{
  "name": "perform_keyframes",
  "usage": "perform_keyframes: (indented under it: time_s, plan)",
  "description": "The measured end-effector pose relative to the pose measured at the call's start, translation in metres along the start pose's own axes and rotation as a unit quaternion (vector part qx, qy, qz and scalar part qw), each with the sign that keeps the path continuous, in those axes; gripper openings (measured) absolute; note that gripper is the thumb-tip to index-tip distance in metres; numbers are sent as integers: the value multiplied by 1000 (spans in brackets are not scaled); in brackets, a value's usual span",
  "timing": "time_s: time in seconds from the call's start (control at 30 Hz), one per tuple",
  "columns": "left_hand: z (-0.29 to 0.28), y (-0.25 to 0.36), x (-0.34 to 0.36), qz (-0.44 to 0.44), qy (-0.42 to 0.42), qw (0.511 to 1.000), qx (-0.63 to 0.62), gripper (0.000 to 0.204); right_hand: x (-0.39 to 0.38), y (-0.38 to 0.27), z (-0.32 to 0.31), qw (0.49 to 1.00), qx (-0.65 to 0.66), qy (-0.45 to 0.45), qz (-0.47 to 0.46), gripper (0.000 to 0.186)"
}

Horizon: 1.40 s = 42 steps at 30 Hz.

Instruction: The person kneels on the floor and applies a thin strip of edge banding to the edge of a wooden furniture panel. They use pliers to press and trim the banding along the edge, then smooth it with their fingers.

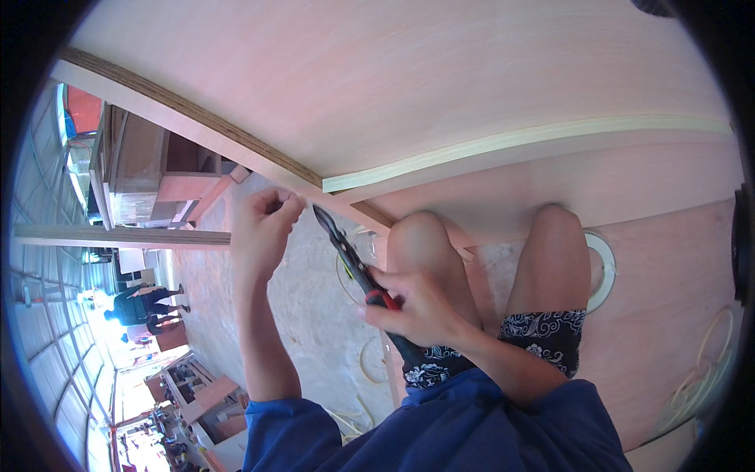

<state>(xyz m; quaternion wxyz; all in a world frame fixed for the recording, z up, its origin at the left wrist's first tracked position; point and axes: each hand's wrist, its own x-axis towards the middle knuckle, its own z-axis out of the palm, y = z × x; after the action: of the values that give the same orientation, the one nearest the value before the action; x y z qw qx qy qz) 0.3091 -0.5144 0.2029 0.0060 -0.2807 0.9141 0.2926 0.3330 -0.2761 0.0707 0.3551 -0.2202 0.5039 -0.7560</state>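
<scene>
My right hand (421, 307) is wrapped round the handles of long-nosed pliers (346, 252) with dark narrow jaws and red-and-black grips. Their pointed tip rises to just below a plywood edge strip (197, 122). To the left of that tip, my left hand (267, 220) is closed in a pinch by the same strip; whatever its fingers hold is too small or hidden to make out. A second pale wooden strip (511, 145) meets the first at a corner above the pliers. Both border a large pale plywood panel (472, 71).
Under my bent knees lies a plywood surface (661, 259) with a pale ring (604, 271) on it. Coils of pale edging (700, 370) lie at the right. To the left are a wooden beam (126, 237), an open cabinet (145, 157), a cluttered bench (197, 401) and a distant person (141, 305).
</scene>
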Motion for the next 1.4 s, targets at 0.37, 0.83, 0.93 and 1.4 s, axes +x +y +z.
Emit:
perform_keyframes:
  time_s: [0.37,0.83,0.93,1.4]
  plan:
    - [31,-97,-67,-131,-25,978,159,31,-69,43,-23,969,95,-120,193,23]
    - [83,-71,-40,-56,97,965,-237,28,-91,54,-44,952,157,-137,222,48]
    - [99,-28,-27,-104,135,898,-405,35,-98,63,-41,953,181,-112,213,60]
    - [117,-6,-7,-165,168,827,-511,26,-106,64,-54,941,264,-90,192,110]
